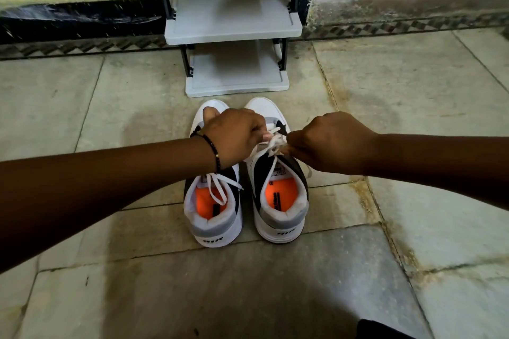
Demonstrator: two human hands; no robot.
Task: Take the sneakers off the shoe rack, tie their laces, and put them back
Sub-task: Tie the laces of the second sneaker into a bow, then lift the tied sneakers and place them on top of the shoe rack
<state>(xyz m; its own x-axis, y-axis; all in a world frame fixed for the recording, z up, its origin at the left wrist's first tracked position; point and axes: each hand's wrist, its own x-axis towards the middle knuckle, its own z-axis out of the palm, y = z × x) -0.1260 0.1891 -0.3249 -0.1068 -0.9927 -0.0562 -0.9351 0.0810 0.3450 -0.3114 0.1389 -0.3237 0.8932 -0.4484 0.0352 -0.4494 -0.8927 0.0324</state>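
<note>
Sneakers [246,173] near-centre on floor [358,270], rack [234,22] far | left hand [234,135], right hand [330,143] pinching right shoe's lace [272,143] | I judge laces soft, slippery: grip near knot, pull evenly.

The single head-worn view looks forward and steeply down, close above the tiled floor [275,283].
</note>
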